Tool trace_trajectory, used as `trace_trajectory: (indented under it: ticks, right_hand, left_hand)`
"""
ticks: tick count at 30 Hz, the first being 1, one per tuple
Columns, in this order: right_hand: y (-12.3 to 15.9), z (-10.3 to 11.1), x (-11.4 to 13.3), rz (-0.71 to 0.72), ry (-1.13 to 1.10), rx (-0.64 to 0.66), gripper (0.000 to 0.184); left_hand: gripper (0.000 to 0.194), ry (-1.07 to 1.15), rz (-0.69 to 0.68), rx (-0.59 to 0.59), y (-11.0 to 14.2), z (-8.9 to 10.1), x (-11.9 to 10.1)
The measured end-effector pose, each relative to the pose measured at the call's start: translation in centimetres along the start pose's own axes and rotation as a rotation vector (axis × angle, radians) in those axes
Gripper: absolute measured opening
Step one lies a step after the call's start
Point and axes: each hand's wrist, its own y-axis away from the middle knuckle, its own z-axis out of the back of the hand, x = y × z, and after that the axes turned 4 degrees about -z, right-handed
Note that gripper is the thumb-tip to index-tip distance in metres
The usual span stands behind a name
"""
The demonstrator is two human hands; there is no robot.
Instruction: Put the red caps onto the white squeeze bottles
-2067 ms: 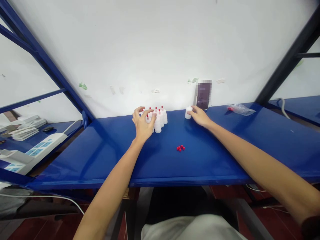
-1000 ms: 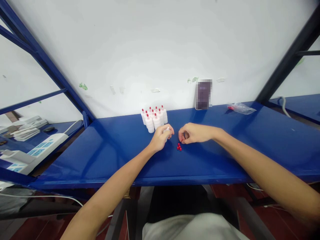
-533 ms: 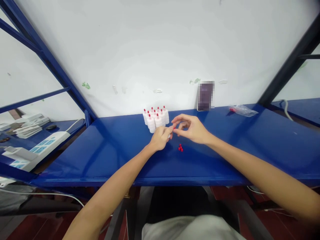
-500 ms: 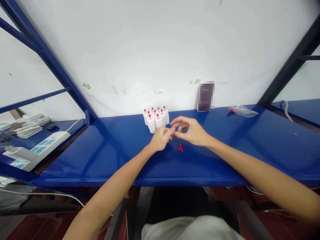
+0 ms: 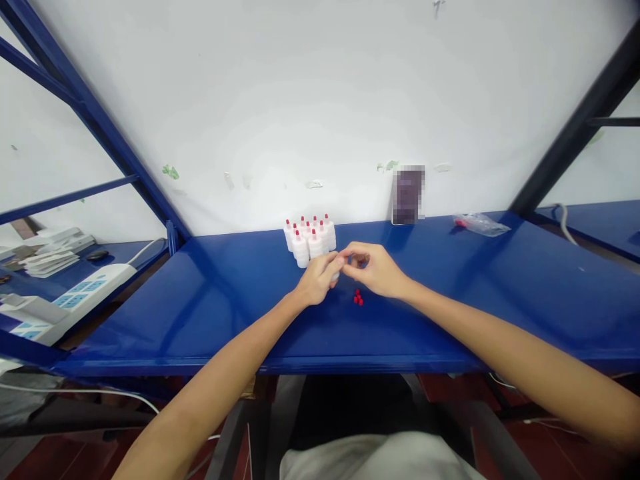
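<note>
My left hand (image 5: pixel 316 282) is closed around a small white bottle (image 5: pixel 336 273), mostly hidden by its fingers. My right hand (image 5: pixel 376 270) meets it fingertip to fingertip, pinching at the bottle's top; what it pinches is hidden. A few loose red caps (image 5: pixel 358 299) lie on the blue shelf (image 5: pixel 210 307) just below my right hand. A cluster of several white bottles with red caps (image 5: pixel 309 239) stands behind my left hand, near the wall.
A dark phone (image 5: pixel 408 197) leans on the white wall at the back. A clear plastic bag (image 5: pixel 481 223) lies at the back right. A white power strip (image 5: pixel 60 308) and papers sit on the left shelf. Blue frame bars rise at both sides.
Both hands left the back of the shelf and came together at the middle. My left hand took the white bottle; my right picked a red cap from the pile and brought it to the bottle.
</note>
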Motion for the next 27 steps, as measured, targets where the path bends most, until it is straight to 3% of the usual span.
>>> trace_trajectory:
  ticks: [5,9,12,15,19,22,27]
  right_hand:
    - [-0.6,0.8,-0.4,-0.138,-0.109,0.046,0.034]
    - [-0.9,0.4,-0.7,-0.158,-0.027,0.066,0.035]
    - [-1.2,-0.5,-0.7,-0.113,0.069,0.198,0.031]
    - [-1.4,-0.6,-0.8,-0.081,0.022,0.237,0.035]
    - [-1.2,1.4,-1.0,-0.064,0.112,0.197,0.035]
    - [-0.7,3.2,-0.4,-0.094,0.254,0.388,0.032]
    - [-0.2,4.3,0.7,-0.168,0.323,0.694,0.046]
  left_hand:
    - [0.048,-0.146,0.027,-0.029,1.1,1.0,-0.4]
    - [0.04,-0.491,0.028,-0.099,3.3,3.3,-0.7]
    - [0.031,-0.747,0.032,-0.1,4.2,4.6,-0.4]
    - [0.037,-0.85,0.02,-0.066,4.1,4.9,-0.2]
    - [0.042,-0.934,0.022,-0.011,3.5,4.3,0.1]
    - [0.036,-0.973,0.047,-0.022,3.3,4.3,0.4]
    - [0.038,-0.97,0.136,-0.169,3.5,4.9,0.7]
